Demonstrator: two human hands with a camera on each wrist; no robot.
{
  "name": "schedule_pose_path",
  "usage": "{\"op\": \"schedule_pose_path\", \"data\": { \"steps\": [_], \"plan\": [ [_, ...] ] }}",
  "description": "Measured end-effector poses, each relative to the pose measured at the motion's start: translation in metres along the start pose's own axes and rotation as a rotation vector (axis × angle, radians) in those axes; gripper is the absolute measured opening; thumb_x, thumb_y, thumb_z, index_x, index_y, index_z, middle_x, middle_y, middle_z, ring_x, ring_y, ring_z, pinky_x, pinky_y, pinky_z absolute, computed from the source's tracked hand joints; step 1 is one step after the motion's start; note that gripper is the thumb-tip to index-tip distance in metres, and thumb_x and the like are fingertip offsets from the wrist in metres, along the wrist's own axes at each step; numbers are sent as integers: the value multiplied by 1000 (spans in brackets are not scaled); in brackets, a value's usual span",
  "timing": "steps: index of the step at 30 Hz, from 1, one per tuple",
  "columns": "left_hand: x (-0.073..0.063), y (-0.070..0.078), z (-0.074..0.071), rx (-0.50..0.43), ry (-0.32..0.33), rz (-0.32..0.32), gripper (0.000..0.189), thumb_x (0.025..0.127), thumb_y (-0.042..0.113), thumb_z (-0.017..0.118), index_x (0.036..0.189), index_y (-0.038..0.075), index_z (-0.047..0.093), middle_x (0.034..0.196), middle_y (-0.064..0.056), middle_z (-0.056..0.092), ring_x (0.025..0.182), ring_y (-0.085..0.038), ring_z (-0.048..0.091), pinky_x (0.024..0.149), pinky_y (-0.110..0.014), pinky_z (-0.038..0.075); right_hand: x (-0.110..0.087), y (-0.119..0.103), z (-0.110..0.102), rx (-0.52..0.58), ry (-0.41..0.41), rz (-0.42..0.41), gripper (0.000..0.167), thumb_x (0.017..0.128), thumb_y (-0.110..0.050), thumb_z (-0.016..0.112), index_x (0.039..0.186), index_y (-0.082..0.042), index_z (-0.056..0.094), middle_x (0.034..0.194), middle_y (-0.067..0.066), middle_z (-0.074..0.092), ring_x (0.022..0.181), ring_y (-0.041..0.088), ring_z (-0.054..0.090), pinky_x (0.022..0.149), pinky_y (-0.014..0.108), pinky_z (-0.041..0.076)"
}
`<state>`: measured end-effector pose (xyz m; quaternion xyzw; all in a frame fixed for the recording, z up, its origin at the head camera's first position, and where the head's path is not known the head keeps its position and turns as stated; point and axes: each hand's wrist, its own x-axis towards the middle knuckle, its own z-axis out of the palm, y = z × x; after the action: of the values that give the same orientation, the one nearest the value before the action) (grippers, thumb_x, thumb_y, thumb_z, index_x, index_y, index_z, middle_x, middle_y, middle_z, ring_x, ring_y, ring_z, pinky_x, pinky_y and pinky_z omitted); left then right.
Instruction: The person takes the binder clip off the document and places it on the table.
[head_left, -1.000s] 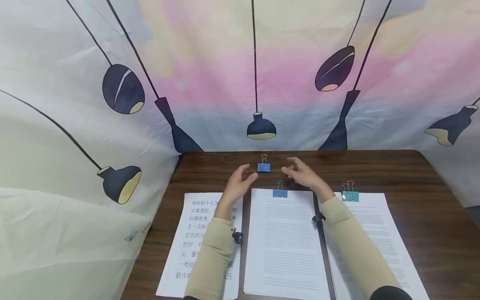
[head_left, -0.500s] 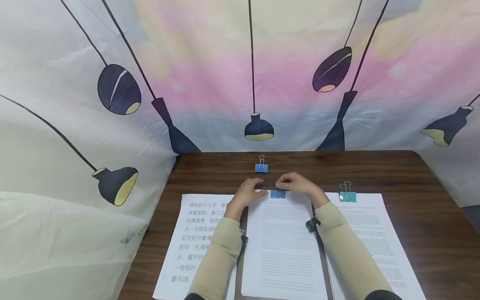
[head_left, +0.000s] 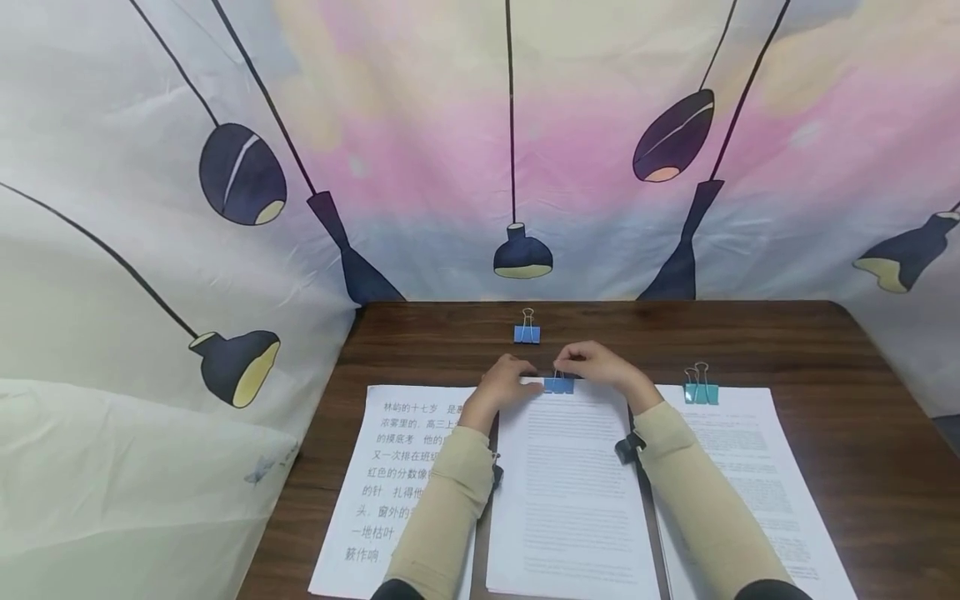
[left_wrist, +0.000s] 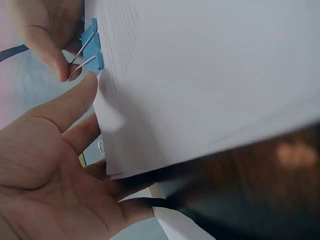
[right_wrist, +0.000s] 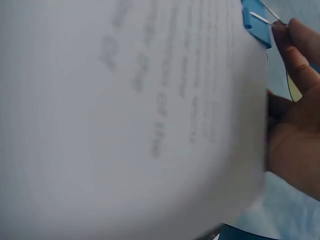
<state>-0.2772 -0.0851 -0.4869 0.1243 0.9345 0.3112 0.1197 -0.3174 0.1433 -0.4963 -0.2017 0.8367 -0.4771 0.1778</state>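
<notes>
Pinching a wire handle (left_wrist: 82, 48) of the blue clip (head_left: 558, 387) at the far edge of the middle stack (head_left: 577, 492) between thumb and fingers of the right hand (head_left: 597, 365), and resting the left hand (head_left: 504, 386), fingers loosely straight, just left of the clip.

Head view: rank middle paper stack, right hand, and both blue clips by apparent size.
1. Middle paper stack
2. Right hand
Unranked: clip on the stack and loose clip look about alike; fingers partly hide the former.
</notes>
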Motion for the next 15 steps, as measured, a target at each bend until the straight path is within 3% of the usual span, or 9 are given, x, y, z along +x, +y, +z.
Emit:
{"op": "schedule_pose_path", "data": {
  "steps": [3,9,15],
  "plan": [
    [0,-1,1,-6,-11,0,30,101,26,72,123,7,76,139,-18,60,131,-37,57,114,-67,37,-1,2,0,16,-18,18,24,108,-23,63,108,-3,75,113,10,73,107,24,62,97,44,49],
    [0,-5,2,-109,21,-10,12,102,19,70,101,10,79,145,-20,57,138,-41,52,115,-64,38,1,3,1,37,-20,55,24,107,-29,65,104,-6,71,109,8,69,102,25,58,92,41,46],
    [0,-7,-2,-106,15,25,13,101,17,71,99,7,79,136,-20,62,131,-39,56,113,-60,42,5,-2,3,35,-41,126,43,107,-42,62,125,-3,64,120,14,68,111,29,65,103,50,48]
  ]
}}
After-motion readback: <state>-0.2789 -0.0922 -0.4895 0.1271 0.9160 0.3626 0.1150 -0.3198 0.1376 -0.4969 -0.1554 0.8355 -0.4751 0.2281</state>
